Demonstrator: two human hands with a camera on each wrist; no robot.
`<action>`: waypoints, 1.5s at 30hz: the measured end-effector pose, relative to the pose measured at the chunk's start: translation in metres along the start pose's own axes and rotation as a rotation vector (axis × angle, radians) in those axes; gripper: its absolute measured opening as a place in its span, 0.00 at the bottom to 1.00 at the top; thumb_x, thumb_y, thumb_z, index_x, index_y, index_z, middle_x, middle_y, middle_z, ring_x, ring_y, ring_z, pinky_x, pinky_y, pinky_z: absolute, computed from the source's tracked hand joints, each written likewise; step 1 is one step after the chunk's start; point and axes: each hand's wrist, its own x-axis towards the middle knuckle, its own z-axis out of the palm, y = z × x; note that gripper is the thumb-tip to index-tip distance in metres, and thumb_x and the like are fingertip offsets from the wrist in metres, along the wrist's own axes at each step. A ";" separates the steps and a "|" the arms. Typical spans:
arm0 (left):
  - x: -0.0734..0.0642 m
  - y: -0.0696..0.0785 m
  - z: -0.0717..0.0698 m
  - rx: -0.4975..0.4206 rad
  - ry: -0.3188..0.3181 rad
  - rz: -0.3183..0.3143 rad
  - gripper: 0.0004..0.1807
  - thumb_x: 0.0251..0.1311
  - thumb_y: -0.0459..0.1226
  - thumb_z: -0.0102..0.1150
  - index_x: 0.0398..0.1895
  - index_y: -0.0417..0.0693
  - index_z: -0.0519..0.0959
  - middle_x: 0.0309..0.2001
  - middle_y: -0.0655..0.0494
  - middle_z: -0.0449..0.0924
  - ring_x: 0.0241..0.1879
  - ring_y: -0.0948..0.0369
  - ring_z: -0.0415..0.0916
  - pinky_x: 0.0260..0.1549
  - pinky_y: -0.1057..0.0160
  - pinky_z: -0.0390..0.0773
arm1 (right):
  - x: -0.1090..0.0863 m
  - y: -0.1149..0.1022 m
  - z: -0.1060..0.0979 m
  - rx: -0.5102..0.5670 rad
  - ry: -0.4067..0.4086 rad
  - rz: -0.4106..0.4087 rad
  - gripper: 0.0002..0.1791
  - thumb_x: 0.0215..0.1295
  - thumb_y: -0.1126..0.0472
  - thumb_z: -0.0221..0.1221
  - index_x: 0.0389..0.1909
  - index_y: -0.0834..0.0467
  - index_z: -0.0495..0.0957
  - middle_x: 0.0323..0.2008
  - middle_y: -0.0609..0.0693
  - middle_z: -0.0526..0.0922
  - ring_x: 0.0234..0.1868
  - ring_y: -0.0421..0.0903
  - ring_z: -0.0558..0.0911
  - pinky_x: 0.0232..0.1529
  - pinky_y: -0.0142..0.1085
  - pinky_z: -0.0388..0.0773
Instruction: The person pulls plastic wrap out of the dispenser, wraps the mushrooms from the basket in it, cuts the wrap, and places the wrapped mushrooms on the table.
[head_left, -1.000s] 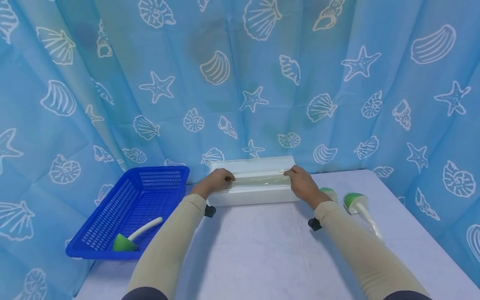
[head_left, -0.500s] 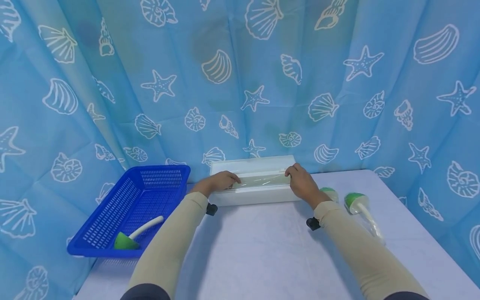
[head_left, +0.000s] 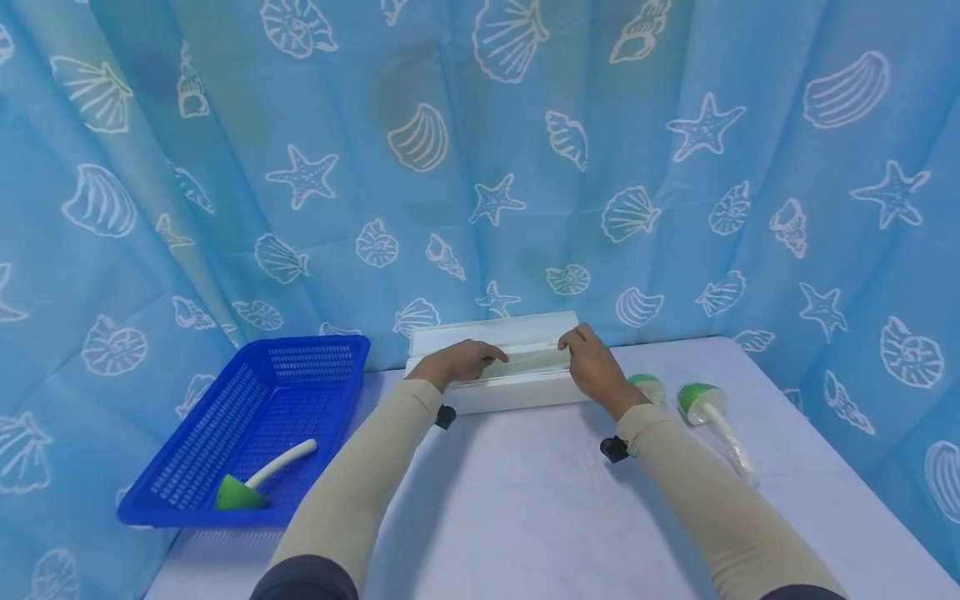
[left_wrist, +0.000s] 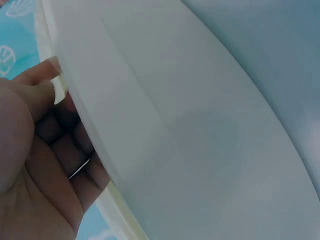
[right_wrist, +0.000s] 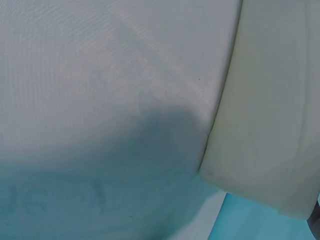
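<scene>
A long white cling film box (head_left: 525, 392) stands near the back of the table with its lid (head_left: 495, 329) raised. Clear film shows along its opening. My left hand (head_left: 465, 361) is over the left-middle of the opening, index finger reaching right; in the left wrist view, thumb and index finger of the left hand (left_wrist: 45, 135) pinch a pale strip at the edge. At the box's right end, thumb and fingertips of my right hand (head_left: 592, 367) pinch the film's edge. The right wrist view shows only the pale box side (right_wrist: 265, 100) and tablecloth, with the fingers out of sight.
A blue plastic basket (head_left: 142, 500) at left holds a green-capped mushroom shape (head_left: 243, 492) with a white stem. To the right lie a film-wrapped mushroom shape (head_left: 701, 404) and another one (head_left: 647, 386), partly hidden by my arm. A blue shell-patterned curtain (head_left: 450, 167) hangs behind.
My left hand has slid rightward along the box opening toward its middle. The right hand stays at the right end. The view has shifted slightly.
</scene>
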 end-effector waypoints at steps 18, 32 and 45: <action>0.004 0.008 -0.003 0.008 0.045 0.019 0.11 0.73 0.33 0.36 0.33 0.49 0.69 0.31 0.54 0.67 0.30 0.59 0.63 0.32 0.61 0.65 | 0.002 0.000 -0.001 0.000 0.033 -0.012 0.12 0.68 0.78 0.46 0.42 0.62 0.74 0.41 0.54 0.69 0.43 0.51 0.76 0.44 0.42 0.77; -0.006 -0.003 -0.006 -0.322 -0.042 0.005 0.16 0.67 0.36 0.34 0.44 0.40 0.73 0.25 0.51 0.66 0.23 0.58 0.60 0.33 0.57 0.67 | -0.004 -0.004 -0.003 0.009 -0.083 0.062 0.15 0.69 0.77 0.44 0.47 0.60 0.73 0.44 0.53 0.67 0.35 0.48 0.74 0.40 0.41 0.76; -0.018 -0.001 -0.012 0.014 -0.091 -0.418 0.30 0.67 0.53 0.33 0.62 0.50 0.74 0.63 0.51 0.70 0.60 0.51 0.67 0.61 0.49 0.64 | -0.011 0.003 -0.006 -0.004 -0.097 0.083 0.16 0.69 0.77 0.43 0.49 0.60 0.74 0.44 0.54 0.66 0.27 0.47 0.71 0.34 0.40 0.75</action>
